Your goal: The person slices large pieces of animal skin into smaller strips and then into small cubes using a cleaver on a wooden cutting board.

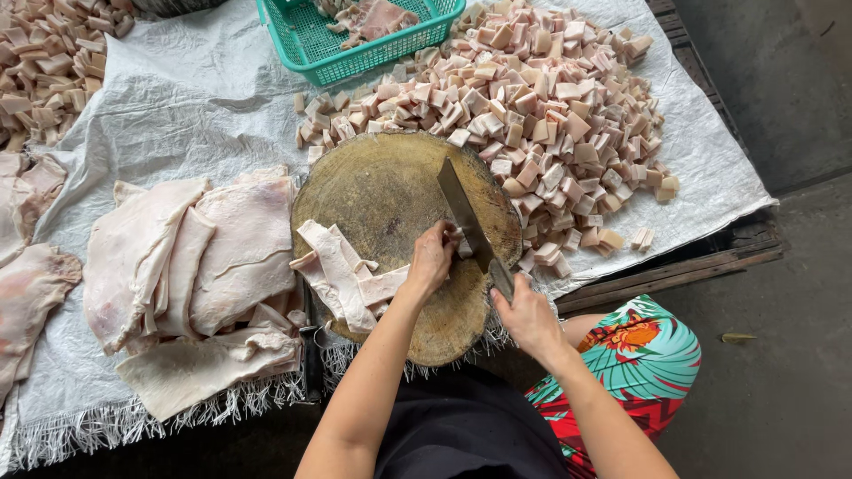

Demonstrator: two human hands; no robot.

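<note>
A round wooden chopping block (382,186) sits in the middle of a white woven sheet. Several long strips of pale pork skin (342,270) lie across its near left side. My left hand (432,257) presses down on the right end of the strips, fingers curled beside the blade. My right hand (525,312) grips the handle of a cleaver (463,213), whose blade points away from me and rests on the block just right of my left fingers.
A big heap of cut pork skin cubes (532,106) lies beyond and right of the block. Large uncut skin sheets (191,257) are stacked to the left. A green plastic basket (311,44) stands at the back, another cube pile (49,62) at far left.
</note>
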